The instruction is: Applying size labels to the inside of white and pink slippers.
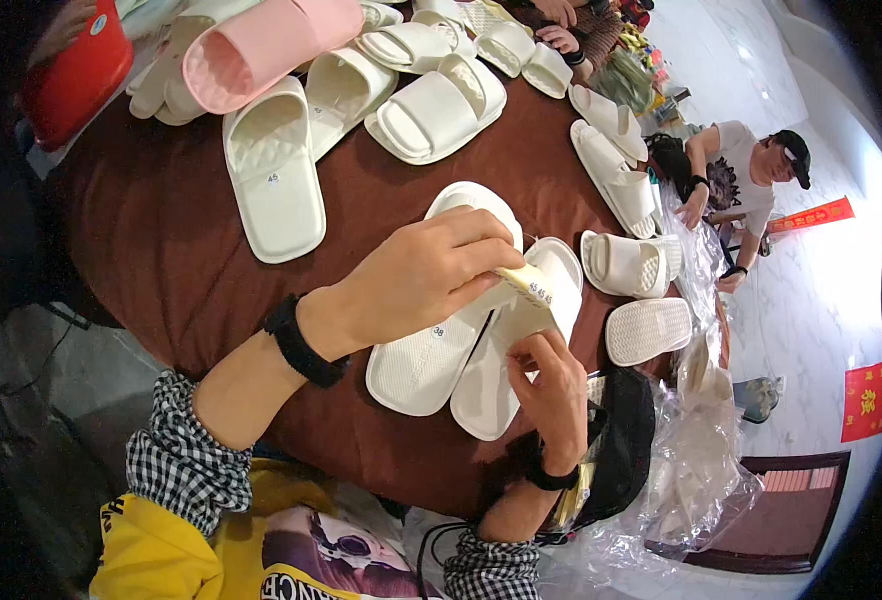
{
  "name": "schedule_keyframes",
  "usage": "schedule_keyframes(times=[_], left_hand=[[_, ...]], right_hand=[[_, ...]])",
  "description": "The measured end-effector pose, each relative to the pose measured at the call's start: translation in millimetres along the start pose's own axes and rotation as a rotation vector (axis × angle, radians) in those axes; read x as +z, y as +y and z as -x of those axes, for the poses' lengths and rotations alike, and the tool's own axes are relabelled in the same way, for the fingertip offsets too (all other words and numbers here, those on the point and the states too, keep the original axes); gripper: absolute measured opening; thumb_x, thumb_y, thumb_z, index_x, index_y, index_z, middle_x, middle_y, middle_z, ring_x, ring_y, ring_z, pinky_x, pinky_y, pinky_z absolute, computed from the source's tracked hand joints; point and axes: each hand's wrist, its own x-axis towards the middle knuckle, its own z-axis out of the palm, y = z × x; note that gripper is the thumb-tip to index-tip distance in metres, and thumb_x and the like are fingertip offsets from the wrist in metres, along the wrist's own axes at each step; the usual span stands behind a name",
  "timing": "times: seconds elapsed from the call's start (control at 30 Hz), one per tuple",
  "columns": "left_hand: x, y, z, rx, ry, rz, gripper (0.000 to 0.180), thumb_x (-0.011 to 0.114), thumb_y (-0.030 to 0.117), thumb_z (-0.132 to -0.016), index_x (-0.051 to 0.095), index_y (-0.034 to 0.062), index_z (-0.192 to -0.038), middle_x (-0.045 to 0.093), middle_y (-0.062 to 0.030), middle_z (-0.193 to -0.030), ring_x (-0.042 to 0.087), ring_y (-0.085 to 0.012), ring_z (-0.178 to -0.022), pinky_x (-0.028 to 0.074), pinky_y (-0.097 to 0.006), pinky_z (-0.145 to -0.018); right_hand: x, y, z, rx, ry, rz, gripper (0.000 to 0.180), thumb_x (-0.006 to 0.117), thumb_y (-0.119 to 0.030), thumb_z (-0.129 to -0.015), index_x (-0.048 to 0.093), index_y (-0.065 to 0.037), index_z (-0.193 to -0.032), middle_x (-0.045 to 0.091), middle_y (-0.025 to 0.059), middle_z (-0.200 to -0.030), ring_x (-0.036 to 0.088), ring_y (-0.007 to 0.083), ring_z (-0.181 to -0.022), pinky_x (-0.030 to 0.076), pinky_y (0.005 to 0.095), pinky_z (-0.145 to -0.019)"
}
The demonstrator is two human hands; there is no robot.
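Over a pair of white slippers, my left hand [431,268] pinches a pale yellow strip of size stickers [527,284] between thumb and fingers. The left slipper of the pair [416,375] carries a small printed sticker on its insole, close to my left wrist. The other slipper [484,400] lies beside it, and no sticker shows on its visible insole. My right hand [551,385] is just below the strip, above that slipper's right edge. Its thumb and forefinger are curled together; whatever is between them is too small to make out.
A brown cloth covers the table [361,215]. Several white slippers stand along its far and right sides, with a pink slipper [261,50] and red container [79,75] at the far left. Clear plastic wrap [696,470] and a black bag [626,440] lie at right. A person [746,165] works beyond.
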Motion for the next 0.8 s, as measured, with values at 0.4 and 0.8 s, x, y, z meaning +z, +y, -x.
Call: schedule_keyframes(times=[0.4, 0.8], left_hand=[[2.4, -1.0, 0.0, 0.027, 0.004, -0.009, 0.027, 0.071, 0.002, -0.084, 0.067, 0.0052, -0.111, 0.065, -0.0107, -0.108, 0.064, -0.0311, -0.102, 0.052, -0.041, -0.091], [1.8, 0.2, -0.8, 0.002, -0.020, -0.003, 0.027, 0.072, 0.002, -0.084, 0.067, 0.0050, -0.110, 0.065, -0.0103, -0.108, 0.064, -0.0303, -0.102, 0.053, -0.040, -0.091]], right_hand=[[-8.5, -1.5, 5.3, 0.053, -0.086, -0.043, 0.014, 0.071, -0.006, -0.082, 0.065, -0.001, -0.093, 0.063, 0.0132, -0.089, 0.067, 0.0306, -0.081, 0.054, 0.0398, -0.075], [-1.9, 6.0, 1.6, 0.080, -0.066, -0.048, 0.017, 0.073, -0.009, -0.085, 0.061, -0.001, -0.094, 0.064, 0.0139, -0.089, 0.067, 0.0318, -0.080, 0.053, 0.0416, -0.071]])
